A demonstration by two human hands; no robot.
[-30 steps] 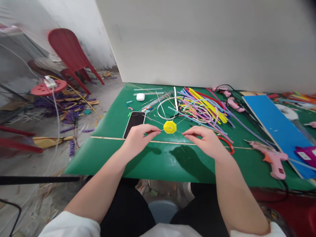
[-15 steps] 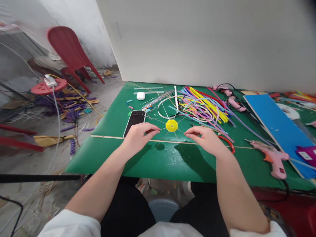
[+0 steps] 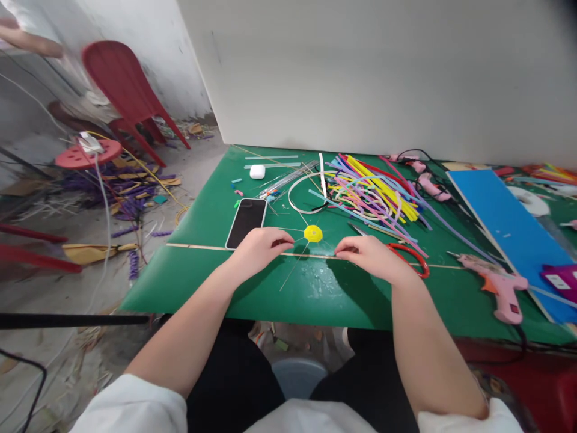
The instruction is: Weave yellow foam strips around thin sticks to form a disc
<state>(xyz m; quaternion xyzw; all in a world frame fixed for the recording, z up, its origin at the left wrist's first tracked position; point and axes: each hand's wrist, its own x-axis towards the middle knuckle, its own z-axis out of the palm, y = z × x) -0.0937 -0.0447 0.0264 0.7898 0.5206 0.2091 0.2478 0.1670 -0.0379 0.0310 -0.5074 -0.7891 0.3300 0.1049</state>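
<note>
A small yellow octagonal piece (image 3: 312,233) with thin wires radiating from it sits between my hands, low over or on the green tabletop. My left hand (image 3: 261,252) pinches one of its wires at the left, thumb and forefinger closed. On the other side my right hand (image 3: 370,257) has its fingertips pinched at the end of a right-hand wire, which shows only faintly. One long wire points down toward the table's front. Just behind my left hand lies a smartphone (image 3: 247,220). Red-handled scissors (image 3: 418,264) lie partly under my right hand.
A heap of coloured pipe cleaners (image 3: 369,189) lies behind my right hand. A pink glue gun (image 3: 493,285) and a blue board (image 3: 505,234) are at the right. A white earbud case (image 3: 257,172) sits at the back. Another person sits beyond a red chair (image 3: 119,90).
The yellow piece has lowered slightly and tilted, so its wires point differently. Both hands have shifted slightly, still pinching on either side. More of the scissors shows.
</note>
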